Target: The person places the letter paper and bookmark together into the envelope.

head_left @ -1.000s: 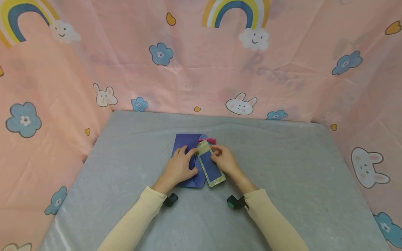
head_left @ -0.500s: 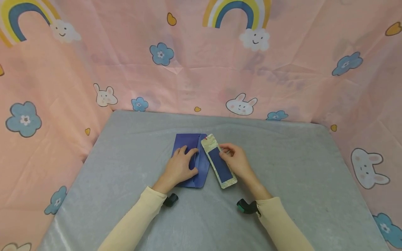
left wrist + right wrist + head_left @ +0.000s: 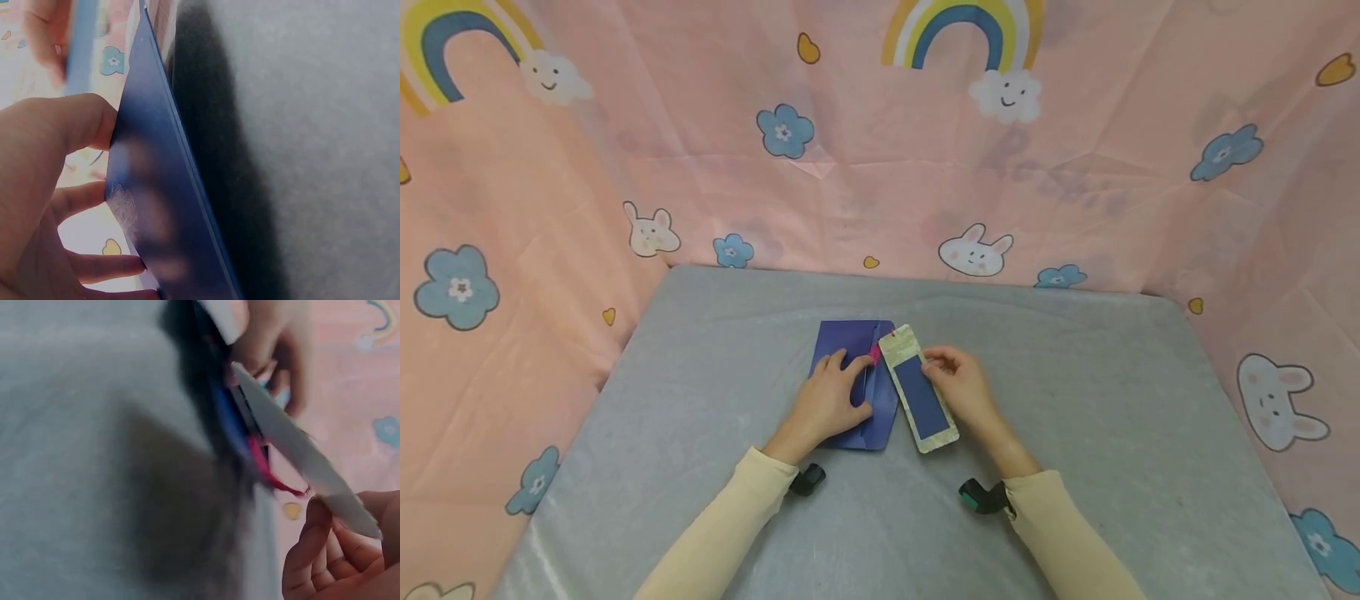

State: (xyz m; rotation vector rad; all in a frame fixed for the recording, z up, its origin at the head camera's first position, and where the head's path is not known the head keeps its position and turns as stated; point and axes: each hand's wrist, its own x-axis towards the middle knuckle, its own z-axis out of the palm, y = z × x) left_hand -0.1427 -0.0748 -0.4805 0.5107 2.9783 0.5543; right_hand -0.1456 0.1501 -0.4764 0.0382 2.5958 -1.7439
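Observation:
A dark blue envelope [image 3: 842,337] with a lighter blue flap [image 3: 883,400] lies at the middle of the table. On it rests my left hand [image 3: 827,400], fingers spread, thumb and fingertips touching the paper; the left wrist view shows them against the envelope's face [image 3: 156,125]. My right hand [image 3: 966,385] pinches the right edge of a bookmark [image 3: 920,396], pale patterned with a dark blue panel. The bookmark is tilted, its upper left edge over the flap. Its pink tassel [image 3: 875,353] lies across the envelope near my left fingertips. In the right wrist view, the bookmark [image 3: 306,456] appears edge-on.
A grey cloth covers the table [image 3: 1075,400]. Pink printed curtains [image 3: 865,192] hang at the back and both sides. A small black wrist device [image 3: 983,497] sits by the right sleeve, another [image 3: 808,479] by the left.
My right hand has drawn the bookmark right off most of the envelope, then slightly back left. The tassel, earlier pointing right, now lies over the envelope. My left hand has stayed put.

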